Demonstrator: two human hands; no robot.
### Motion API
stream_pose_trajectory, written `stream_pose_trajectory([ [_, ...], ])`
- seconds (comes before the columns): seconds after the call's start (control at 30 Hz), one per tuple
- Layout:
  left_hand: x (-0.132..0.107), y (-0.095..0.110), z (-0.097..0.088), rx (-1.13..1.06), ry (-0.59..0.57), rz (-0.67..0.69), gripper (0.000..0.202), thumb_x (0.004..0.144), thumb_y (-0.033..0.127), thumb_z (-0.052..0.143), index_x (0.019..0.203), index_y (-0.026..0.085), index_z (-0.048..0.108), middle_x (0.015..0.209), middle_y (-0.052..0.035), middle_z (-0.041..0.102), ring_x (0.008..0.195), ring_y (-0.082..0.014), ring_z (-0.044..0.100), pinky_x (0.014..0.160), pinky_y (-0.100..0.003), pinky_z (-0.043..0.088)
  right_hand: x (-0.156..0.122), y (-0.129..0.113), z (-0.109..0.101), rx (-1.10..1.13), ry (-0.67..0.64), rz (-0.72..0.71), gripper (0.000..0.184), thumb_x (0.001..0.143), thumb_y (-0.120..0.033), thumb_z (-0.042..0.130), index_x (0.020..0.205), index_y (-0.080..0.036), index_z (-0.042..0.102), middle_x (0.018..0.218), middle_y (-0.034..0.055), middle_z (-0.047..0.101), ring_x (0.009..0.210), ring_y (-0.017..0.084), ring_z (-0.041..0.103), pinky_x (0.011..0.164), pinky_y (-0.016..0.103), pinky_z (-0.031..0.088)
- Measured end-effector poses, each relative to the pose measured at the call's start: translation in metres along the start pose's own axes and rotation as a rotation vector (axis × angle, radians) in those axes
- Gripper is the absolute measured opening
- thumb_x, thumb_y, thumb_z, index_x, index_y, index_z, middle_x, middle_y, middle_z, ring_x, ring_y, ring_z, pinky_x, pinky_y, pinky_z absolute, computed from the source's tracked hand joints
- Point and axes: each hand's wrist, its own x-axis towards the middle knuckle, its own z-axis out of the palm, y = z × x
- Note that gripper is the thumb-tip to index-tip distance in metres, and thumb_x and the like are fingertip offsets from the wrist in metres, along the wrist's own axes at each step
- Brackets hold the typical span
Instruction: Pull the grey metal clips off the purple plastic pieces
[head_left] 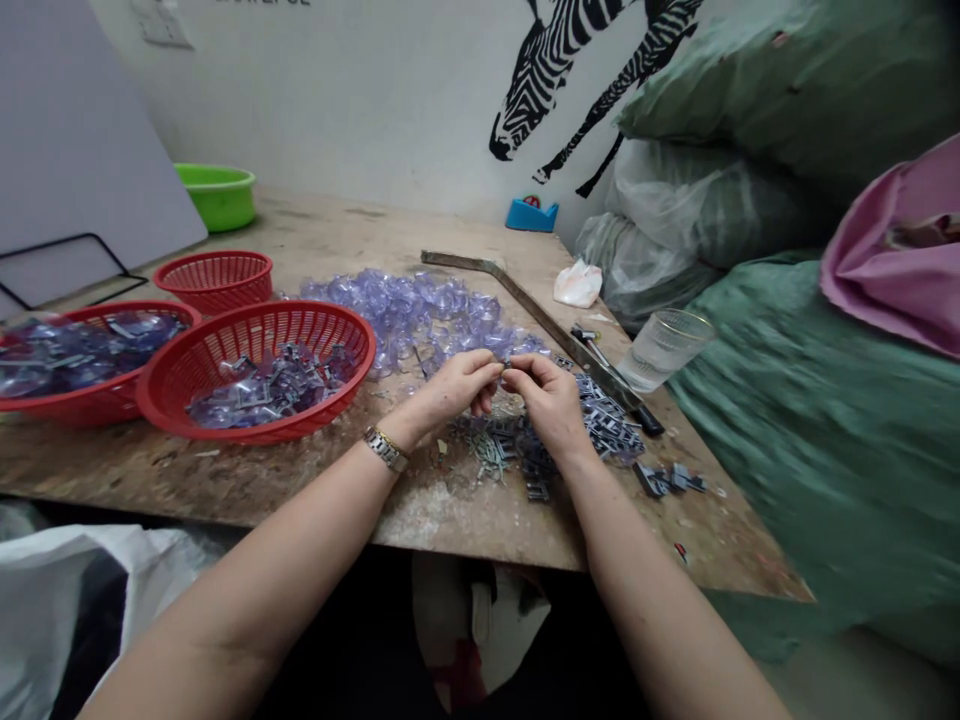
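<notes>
My left hand [459, 384] and my right hand [547, 400] meet fingertip to fingertip above the table, both closed in a pinch. Between them shows a small dark part [507, 365], mostly hidden by the fingers. Beneath and beside my right hand lies a pile of grey plastic frame-like pieces [611, 420]. Thin pale green pieces [489, 455] are scattered below my hands. Just beyond them spreads a heap of clear purple-tinted plastic pieces [420, 310]. A metal-band watch [386, 450] circles my left wrist.
A red basket [352, 395] holds clear and grey pieces; another full red basket [169, 312] and a smaller one [217, 285] stand left. A bent metal bar [517, 290] crosses the table, near a glass [660, 350]. Green sacks [810, 430] crowd the right edge.
</notes>
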Motion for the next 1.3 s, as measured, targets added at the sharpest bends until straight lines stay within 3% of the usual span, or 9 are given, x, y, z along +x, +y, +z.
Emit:
stream_pose_trajectory([
  [0.2,0.001,-0.003,0.005,-0.063,0.026,-0.015,0.017,0.093,0.022,0.043,0.078,0.017,0.046,0.058,0.0041,0.053,0.048,-0.0070,0.056,0.048,-0.017,0.048,-0.002,-0.006,-0.005,-0.293,0.072,-0.303,0.014,0.078,-0.030,0.064,0.087,-0.020,0.067,0.083,0.0043,0.069,0.076,0.019,0.062,0.073,0.033,0.051],
  [0.4,0.003,-0.006,0.001,-0.028,0.028,0.039,0.012,0.092,0.022,0.044,0.082,0.017,0.047,0.064,0.0040,0.053,0.052,-0.0079,0.058,0.049,-0.018,0.051,-0.004,-0.009,-0.003,-0.425,0.073,-0.429,0.011,0.083,-0.025,0.060,0.092,-0.021,0.065,0.085,0.0049,0.068,0.075,0.020,0.061,0.071,0.033,0.051],
  [0.97,0.004,-0.010,0.003,0.023,0.043,0.063,0.022,0.091,0.021,0.044,0.070,0.016,0.049,0.056,0.0036,0.054,0.047,-0.0069,0.055,0.046,-0.017,0.047,-0.003,-0.007,-0.004,-0.357,0.084,-0.411,0.007,0.081,-0.022,0.061,0.083,-0.021,0.067,0.083,0.0044,0.069,0.081,0.021,0.063,0.076,0.034,0.050],
  [1.17,0.001,-0.001,0.008,-0.134,0.063,0.036,0.022,0.092,0.024,0.048,0.071,0.015,0.051,0.058,0.0034,0.055,0.046,-0.0062,0.055,0.046,-0.017,0.047,-0.002,-0.005,-0.004,-0.248,0.089,-0.322,0.016,0.083,-0.029,0.060,0.094,-0.021,0.069,0.092,0.0058,0.072,0.087,0.021,0.066,0.082,0.036,0.052],
  [1.23,-0.001,0.006,0.009,-0.240,0.124,0.057,0.022,0.091,0.030,0.052,0.075,0.016,0.052,0.062,0.0031,0.057,0.048,-0.0059,0.056,0.047,-0.017,0.047,-0.001,-0.004,-0.005,-0.212,0.099,-0.287,0.026,0.084,-0.032,0.060,0.106,-0.022,0.067,0.097,0.0064,0.072,0.088,0.020,0.066,0.082,0.036,0.052],
  [1.3,-0.003,0.016,0.006,-0.352,0.279,0.118,0.024,0.091,0.037,0.055,0.079,0.017,0.052,0.067,0.0033,0.058,0.050,-0.0056,0.057,0.047,-0.017,0.046,0.001,-0.002,-0.008,-0.190,0.118,-0.253,0.035,0.085,-0.035,0.059,0.117,-0.022,0.063,0.097,0.0060,0.073,0.087,0.019,0.067,0.081,0.035,0.052],
])
